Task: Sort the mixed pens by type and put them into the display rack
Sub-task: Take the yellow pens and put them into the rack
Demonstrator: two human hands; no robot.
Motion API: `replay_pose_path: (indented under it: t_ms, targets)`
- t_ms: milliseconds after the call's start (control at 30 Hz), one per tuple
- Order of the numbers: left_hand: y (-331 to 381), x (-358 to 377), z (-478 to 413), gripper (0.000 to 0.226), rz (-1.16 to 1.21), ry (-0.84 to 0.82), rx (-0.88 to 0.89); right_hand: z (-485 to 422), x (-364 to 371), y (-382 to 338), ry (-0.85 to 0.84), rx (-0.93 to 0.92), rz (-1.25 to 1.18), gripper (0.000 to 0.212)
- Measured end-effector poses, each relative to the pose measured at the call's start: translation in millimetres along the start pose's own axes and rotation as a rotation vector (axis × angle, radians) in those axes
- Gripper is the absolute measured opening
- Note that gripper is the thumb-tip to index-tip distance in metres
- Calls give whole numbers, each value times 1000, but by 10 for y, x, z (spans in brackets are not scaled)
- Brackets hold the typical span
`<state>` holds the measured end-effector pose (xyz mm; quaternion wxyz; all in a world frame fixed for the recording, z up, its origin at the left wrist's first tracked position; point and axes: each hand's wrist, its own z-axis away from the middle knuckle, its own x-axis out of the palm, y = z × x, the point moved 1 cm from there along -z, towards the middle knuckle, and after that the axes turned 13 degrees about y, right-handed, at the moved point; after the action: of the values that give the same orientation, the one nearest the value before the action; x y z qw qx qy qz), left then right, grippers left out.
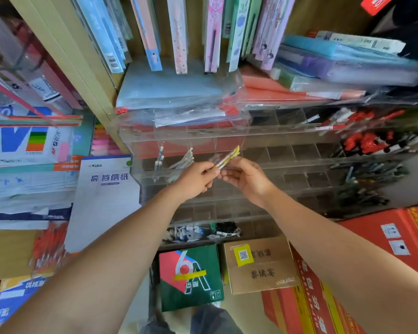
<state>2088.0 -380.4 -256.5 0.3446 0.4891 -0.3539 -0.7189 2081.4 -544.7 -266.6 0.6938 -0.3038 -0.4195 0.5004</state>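
Left hand (pixel 196 179) pinches the lower end of a small bundle of yellow pens (pixel 228 156), held slanted in front of the clear display rack (pixel 287 162). Right hand (pixel 247 177) meets the same end with curled fingers; whether it is actually gripping cannot be told. Judged light, stiff and smooth-barrelled, so liable to slide apart. Best held mid-barrel, one type at a time.
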Motion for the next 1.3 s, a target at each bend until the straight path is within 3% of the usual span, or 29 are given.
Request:
replay_pose_path:
  t_ms: [67, 167, 333, 467, 700, 800, 1000, 1067, 1200, 1300]
  targets:
    - [73, 67, -28, 22, -17, -25, -2, 14, -85, -36, 4, -25, 72, 11]
    - [104, 179, -90, 23, -109, -45, 4, -20, -187, -92, 153, -87, 160, 8]
    - [63, 172, -152, 40, -523, 179, 138, -171, -361, -295, 499, -186, 90, 4]
    - [-52, 170, -156, 60, -698, 34, 101, -271, -360, -280, 626, -212, 80, 6]
    - [-140, 191, -124, 67, -758, -34, 93, -446, -284, 16, 603, -142, 439, 16]
    - [-145, 177, -127, 67, -738, -41, 83, -447, -276, 52, 595, -117, 413, 7]
    - [-95, 140, -18, 53, -666, -3, 92, -340, -358, 24, 671, -142, 466, 30]
    - [-94, 97, 56, 46, -628, 34, 103, -250, -325, 3, 696, -173, 513, 29]
    - [-162, -64, 264, 32, -543, 79, 78, -52, -65, 104, 550, -242, 588, 6]
    - [-279, -298, 508, 23, -506, 155, 60, 129, 339, 246, 388, -280, 654, 6]
